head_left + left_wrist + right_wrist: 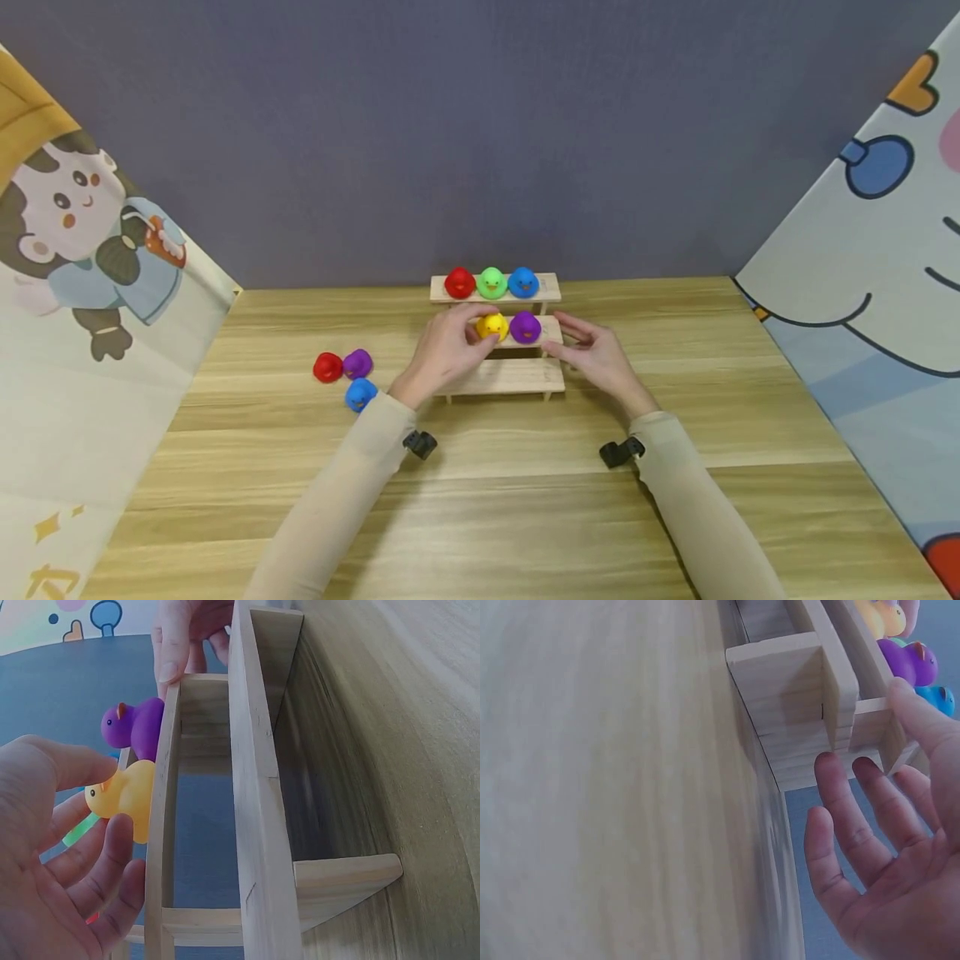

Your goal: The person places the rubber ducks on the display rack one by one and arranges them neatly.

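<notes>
A yellow rubber duck [492, 326] sits on the middle step of a small wooden stepped rack [517, 377]. My left hand [452, 343] pinches this duck between thumb and fingers, seen from the side in the left wrist view. Right beside it on the same step is a purple rubber duck [525, 327]. At the step's right end is my right hand [600, 357], its thumb touching the corner and its other fingers loosely spread. Red [460, 284], green [492, 283] and blue [523, 283] ducks stand in a row on the top step.
Left of the rack, a red duck [327, 367], a purple duck [357, 364] and a blue duck [361, 394] lie close together on the wood-grain table [480, 517]. A dark panel [480, 142] rises behind the rack, and printed panels flank the table.
</notes>
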The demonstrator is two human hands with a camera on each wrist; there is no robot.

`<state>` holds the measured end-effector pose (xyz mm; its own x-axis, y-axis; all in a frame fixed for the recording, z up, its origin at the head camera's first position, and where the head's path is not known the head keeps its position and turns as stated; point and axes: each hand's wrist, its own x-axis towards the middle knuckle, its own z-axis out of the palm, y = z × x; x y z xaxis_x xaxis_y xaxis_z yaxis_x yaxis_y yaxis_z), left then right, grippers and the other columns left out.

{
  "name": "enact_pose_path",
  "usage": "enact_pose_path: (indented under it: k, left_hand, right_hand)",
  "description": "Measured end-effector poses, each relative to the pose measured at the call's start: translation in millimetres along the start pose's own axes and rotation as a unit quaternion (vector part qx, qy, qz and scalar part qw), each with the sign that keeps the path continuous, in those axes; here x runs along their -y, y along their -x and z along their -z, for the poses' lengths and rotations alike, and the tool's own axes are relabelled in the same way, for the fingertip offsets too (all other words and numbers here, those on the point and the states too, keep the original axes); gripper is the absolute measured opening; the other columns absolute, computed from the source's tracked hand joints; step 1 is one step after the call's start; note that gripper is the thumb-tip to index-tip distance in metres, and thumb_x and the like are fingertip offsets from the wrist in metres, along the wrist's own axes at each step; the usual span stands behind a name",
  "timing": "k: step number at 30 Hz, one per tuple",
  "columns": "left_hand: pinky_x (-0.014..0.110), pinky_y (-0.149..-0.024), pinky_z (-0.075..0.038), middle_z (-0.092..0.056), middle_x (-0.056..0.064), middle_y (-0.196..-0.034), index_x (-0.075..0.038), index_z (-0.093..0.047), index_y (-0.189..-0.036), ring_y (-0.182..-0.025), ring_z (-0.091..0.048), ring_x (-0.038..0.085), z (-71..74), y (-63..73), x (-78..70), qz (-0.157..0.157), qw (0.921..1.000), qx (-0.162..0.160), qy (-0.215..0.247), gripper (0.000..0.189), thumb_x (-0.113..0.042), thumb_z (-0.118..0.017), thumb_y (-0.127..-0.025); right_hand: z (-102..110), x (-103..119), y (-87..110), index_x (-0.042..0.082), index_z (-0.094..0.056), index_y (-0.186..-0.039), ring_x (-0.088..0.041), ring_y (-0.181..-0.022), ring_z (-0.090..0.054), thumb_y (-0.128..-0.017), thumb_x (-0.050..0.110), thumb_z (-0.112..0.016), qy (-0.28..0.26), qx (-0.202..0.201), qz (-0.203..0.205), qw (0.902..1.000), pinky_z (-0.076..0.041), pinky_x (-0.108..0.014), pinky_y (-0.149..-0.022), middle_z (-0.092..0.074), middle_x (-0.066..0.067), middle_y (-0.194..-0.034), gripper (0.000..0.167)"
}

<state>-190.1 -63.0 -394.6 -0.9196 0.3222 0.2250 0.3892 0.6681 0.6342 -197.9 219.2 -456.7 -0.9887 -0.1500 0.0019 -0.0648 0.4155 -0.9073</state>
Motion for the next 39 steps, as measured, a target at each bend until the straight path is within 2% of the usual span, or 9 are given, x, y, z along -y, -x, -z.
enact_pose_path:
  k: [5, 16, 21, 27, 34, 39]
  left_hand:
    - [0.032, -0.075, -0.053, -0.076, 0.001, -0.123, -0.018, -0.071, -0.138, -0.084, -0.069, 0.015, 0.7, -1.8, -1.4, 0.005, 1.0, 0.005, -0.005, 0.043, -0.026, -0.078, -0.096]
    - [0.035, -0.082, -0.058, -0.071, 0.002, -0.139, -0.02, -0.065, -0.146, -0.088, -0.071, 0.014, 8.3, 2.7, -5.6, 0.012, 0.9998, 0.016, 0.002, 0.053, -0.026, -0.079, -0.096]
    - [0.039, -0.086, -0.061, -0.07, 0.002, -0.142, -0.022, -0.065, -0.145, -0.09, -0.075, 0.015, 16.2, 7.6, -4.7, 0.0, 1.0, 0.006, -0.002, 0.052, -0.025, -0.079, -0.095]
    - [0.04, -0.084, -0.06, -0.072, 0.002, -0.138, -0.018, -0.068, -0.14, -0.09, -0.075, 0.017, 23.4, 16.3, 1.8, -0.011, 0.9999, -0.004, -0.003, 0.046, -0.027, -0.077, -0.096]
    - [0.042, -0.082, -0.061, -0.074, 0.004, -0.125, -0.014, -0.072, -0.135, -0.09, -0.074, 0.018, 28.8, 30.0, 10.8, -0.015, 0.9998, -0.006, -0.008, 0.039, -0.029, -0.074, -0.099]
    - [0.038, -0.076, -0.059, -0.073, 0.003, -0.132, -0.015, -0.072, -0.135, -0.092, -0.073, 0.018, 35.7, 43.5, 20.0, 0.002, 0.9998, -0.003, -0.019, 0.038, -0.029, -0.075, -0.099]
  right_hand:
    - [1.0, 1.8, 0.4, 0.02, -0.057, -0.155, -0.037, -0.133, -0.066, -0.092, 0.043, -0.084, 0.002, -0.002, 0.004, 1.0, -0.059, -0.043, -0.101, -0.061, -0.018, -0.152, 0.072]
    - [0.2, 5.5, 0.5, 0.021, -0.058, -0.154, -0.036, -0.138, -0.062, -0.092, 0.044, -0.084, 0.001, 0.0, -0.003, 1.0, -0.056, -0.049, -0.105, -0.06, -0.018, -0.153, 0.072]
    - [0.8, 7.2, 0.7, 0.022, -0.057, -0.155, -0.036, -0.14, -0.061, -0.092, 0.047, -0.084, 0.004, 0.001, -0.01, 0.9999, -0.055, -0.051, -0.108, -0.059, -0.018, -0.154, 0.073]
    - [0.9, 7.9, 0.4, 0.022, -0.057, -0.155, -0.037, -0.144, -0.058, -0.093, 0.046, -0.083, 0.008, 0.002, -0.007, 0.9999, -0.053, -0.052, -0.111, -0.057, -0.018, -0.156, 0.072]
    - [0.0, 6.6, 0.6, 0.022, -0.057, -0.155, -0.037, -0.143, -0.058, -0.092, 0.045, -0.084, 0.007, 0.002, -0.003, 1.0, -0.052, -0.052, -0.112, -0.058, -0.019, -0.155, 0.072]
    - [0.8, 2.9, 1.1, 0.022, -0.056, -0.156, -0.037, -0.143, -0.058, -0.093, 0.045, -0.083, 0.003, 0.003, -0.005, 1.0, -0.052, -0.051, -0.112, -0.058, -0.019, -0.155, 0.072]
